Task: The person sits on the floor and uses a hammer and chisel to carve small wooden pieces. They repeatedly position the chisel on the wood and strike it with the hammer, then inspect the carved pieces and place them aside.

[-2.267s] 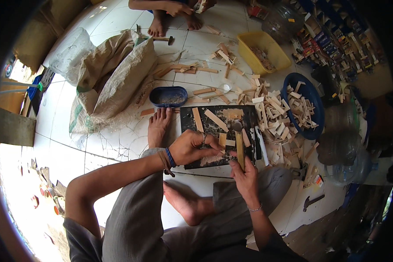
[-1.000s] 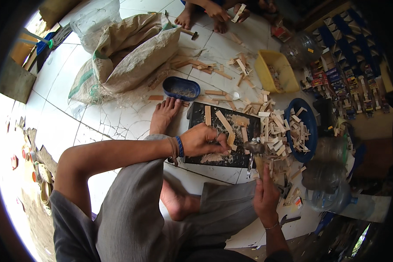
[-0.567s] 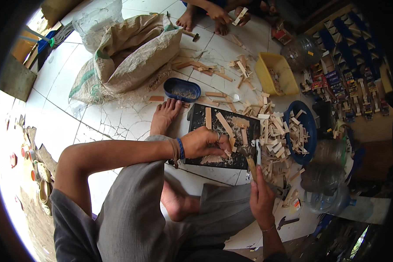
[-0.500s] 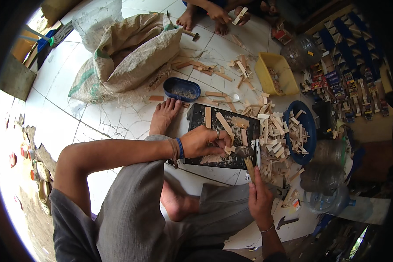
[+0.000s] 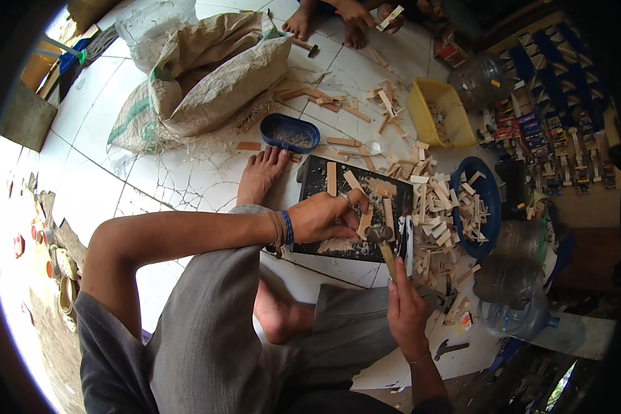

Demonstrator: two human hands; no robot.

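My left hand (image 5: 324, 217) pinches a small wooden piece (image 5: 365, 225) over a black work board (image 5: 313, 181). My right hand (image 5: 405, 310) grips a hammer (image 5: 388, 258) by its wooden handle. The dark hammer head is right beside the wooden piece, near my left fingertips; whether they touch I cannot tell. A wooden strip (image 5: 332, 179) lies on the board amid sawdust, and another strip (image 5: 352, 181) is just beyond my left fingers. Wood chips surround them.
Beside the board, a pile of small wooden pieces (image 5: 431, 207) spreads toward a blue basin (image 5: 495, 214). Farther off stand a yellow tub (image 5: 421, 114), a blue oval dish (image 5: 290, 132) and a woven sack (image 5: 221, 86). Another person's hand (image 5: 357, 12) is at the top. A second hammer (image 5: 452, 349) lies at lower right.
The hammer head has moved slightly left and up, closer to the wooden piece, and my right hand has come along. My left hand keeps its pinch on the piece.
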